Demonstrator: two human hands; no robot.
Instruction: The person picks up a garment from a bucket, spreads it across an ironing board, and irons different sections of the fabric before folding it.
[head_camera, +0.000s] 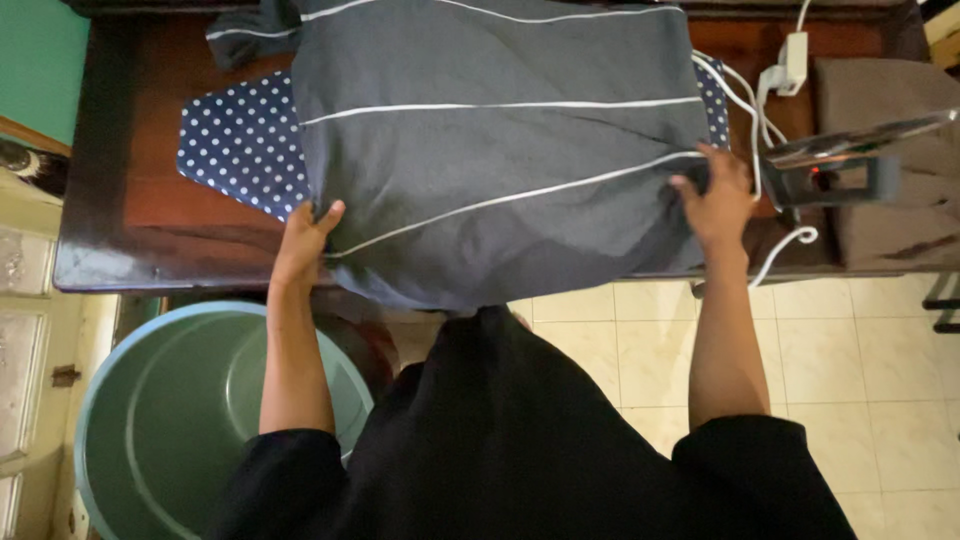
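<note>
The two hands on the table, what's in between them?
In the head view, the grey cloth with white stripes stretches between the left hand and the right hand. Each hand grips one side edge of it.

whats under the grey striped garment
A polka-dot ironing pad lies under the grey striped garment, showing at the left edge and a sliver at right. Its middle is covered. Left hand and right hand grip the garment's sides.

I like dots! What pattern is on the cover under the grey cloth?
White polka dots on dark blue, on the ironing cover; seen in the head view.
</note>
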